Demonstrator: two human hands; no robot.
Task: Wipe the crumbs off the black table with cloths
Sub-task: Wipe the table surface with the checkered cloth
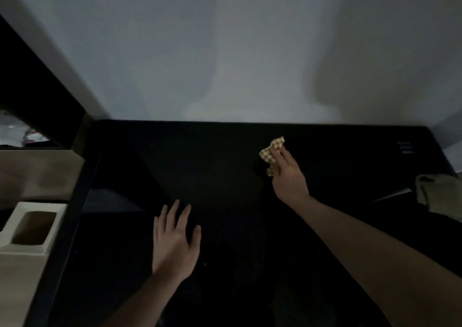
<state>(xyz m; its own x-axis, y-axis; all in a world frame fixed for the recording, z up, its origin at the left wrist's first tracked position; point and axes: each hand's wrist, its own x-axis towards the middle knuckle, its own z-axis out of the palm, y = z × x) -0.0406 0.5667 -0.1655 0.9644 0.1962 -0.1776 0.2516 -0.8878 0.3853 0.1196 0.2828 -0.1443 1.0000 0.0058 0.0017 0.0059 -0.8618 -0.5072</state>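
The black table fills the lower half of the view, against a pale wall. My right hand grips a small yellow-and-white checkered cloth toward the far right of the table; the bunched cloth sticks out past my fingers. My left hand rests flat on the table near the front, fingers straight and spread, holding nothing. A tiny pale speck lies just right of my left wrist. Other crumbs are too dark to make out.
A cream box with a square opening stands beyond the table's left edge. A beige folded cloth lies at the right edge. Faint white markings show at the table's far right corner.
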